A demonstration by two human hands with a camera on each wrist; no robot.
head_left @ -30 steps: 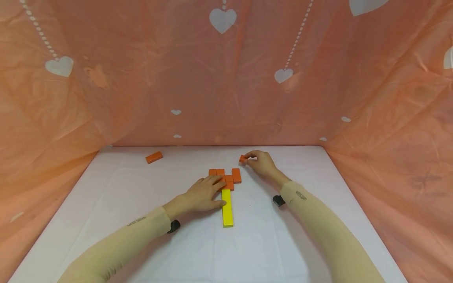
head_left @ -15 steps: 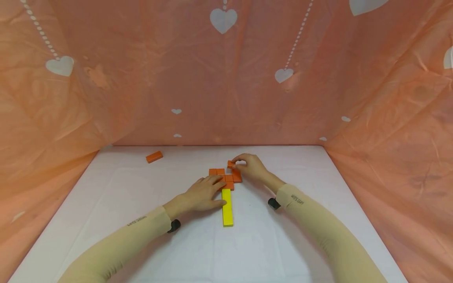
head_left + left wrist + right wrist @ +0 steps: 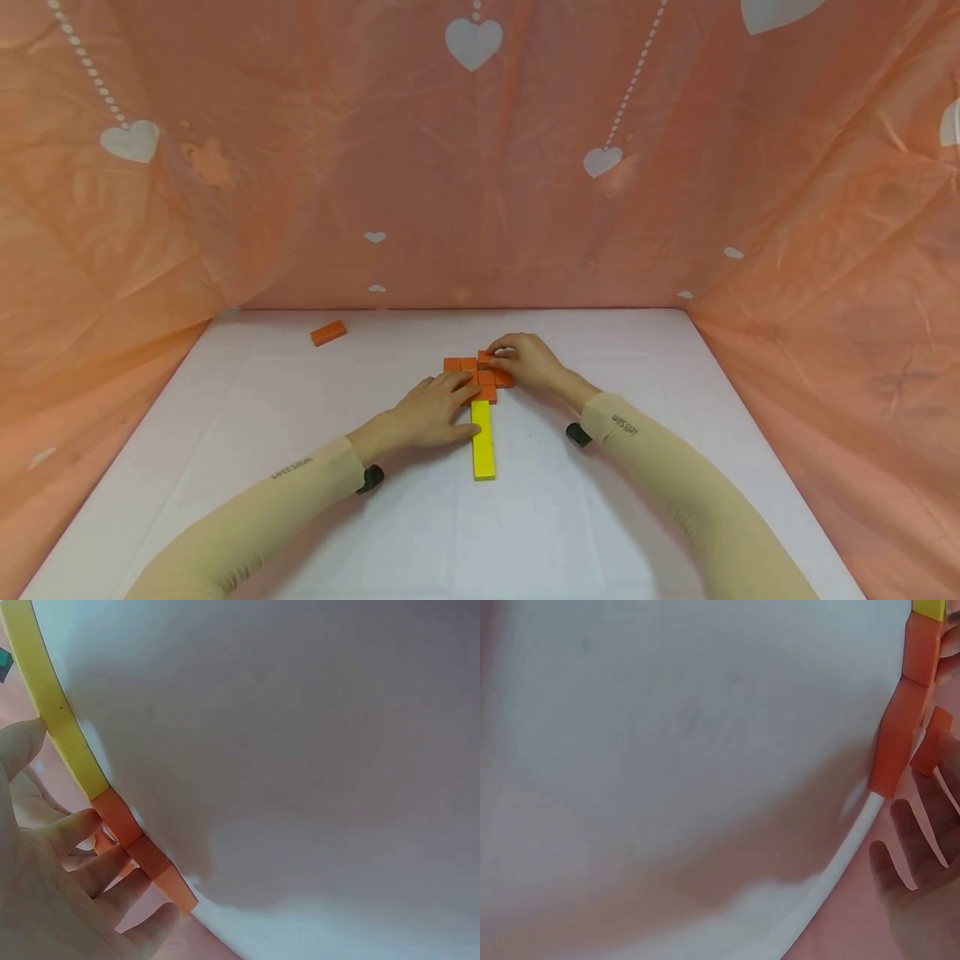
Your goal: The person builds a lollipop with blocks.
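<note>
Several orange blocks (image 3: 487, 394) lie flat side by side in a cluster in the head view. A long yellow block (image 3: 483, 454) extends from the cluster's near end toward the person. My left hand (image 3: 423, 414) rests its spread fingers on the cluster's left part, partly covering it, with the thumb at the yellow block's side. Between thumb and index finger, my right hand (image 3: 534, 364) pinches a small orange block (image 3: 931, 742) over the gap at the cluster's far side. In the right wrist view this block is tilted beside the row, its other fingers extended.
A lone orange block (image 3: 328, 333) lies at the back left of the white tabletop (image 3: 525, 525). Pink cloth (image 3: 480, 183) with white hearts hangs behind the table and along both sides. Black wrist cameras sit under both sleeves.
My right hand has carried the pinched orange block leftward and down from the cluster's far right to its far-side gap. The left hand has stayed in place.
</note>
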